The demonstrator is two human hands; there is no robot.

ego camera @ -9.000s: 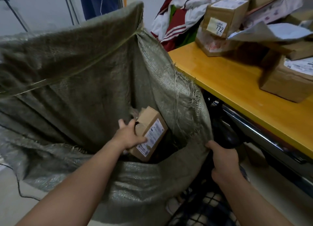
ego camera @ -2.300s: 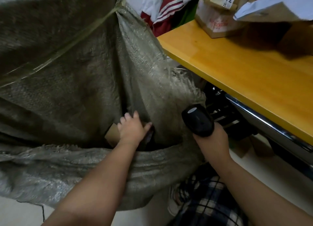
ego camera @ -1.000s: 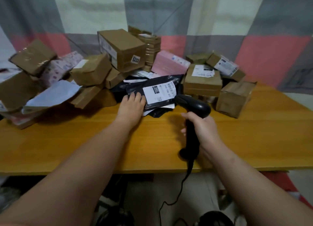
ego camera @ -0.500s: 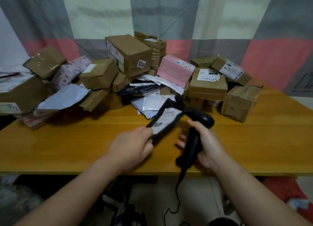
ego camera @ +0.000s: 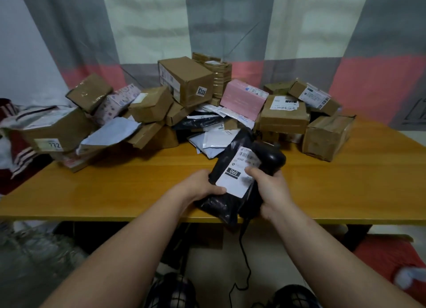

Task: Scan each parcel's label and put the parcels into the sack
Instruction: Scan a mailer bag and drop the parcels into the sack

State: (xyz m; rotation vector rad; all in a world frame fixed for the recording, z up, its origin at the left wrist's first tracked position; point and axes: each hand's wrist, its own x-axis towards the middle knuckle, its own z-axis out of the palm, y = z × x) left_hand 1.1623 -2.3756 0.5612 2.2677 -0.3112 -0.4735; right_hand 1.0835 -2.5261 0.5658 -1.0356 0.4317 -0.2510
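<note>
A: Here, where is the black parcel (ego camera: 227, 199) being held?
B: Over the table's (ego camera: 115, 187) near edge, label (ego camera: 238, 172) upward; it is being gripped at its left side by the curled left hand (ego camera: 201, 186).
A: And the right hand (ego camera: 270, 190)?
B: The scanner (ego camera: 273, 156) is being clasped by it, with its thumb being pressed on the label.

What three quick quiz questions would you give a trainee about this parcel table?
1. True or false: the black mailer lies untouched on the table.
2. Which number shows boldly on the mailer's label? A 060, B 6205, C 772.
3. Fill in: the right hand holds a black ____.
Key: 1 false, the left hand grips it; 2 A; 3 scanner.
</note>
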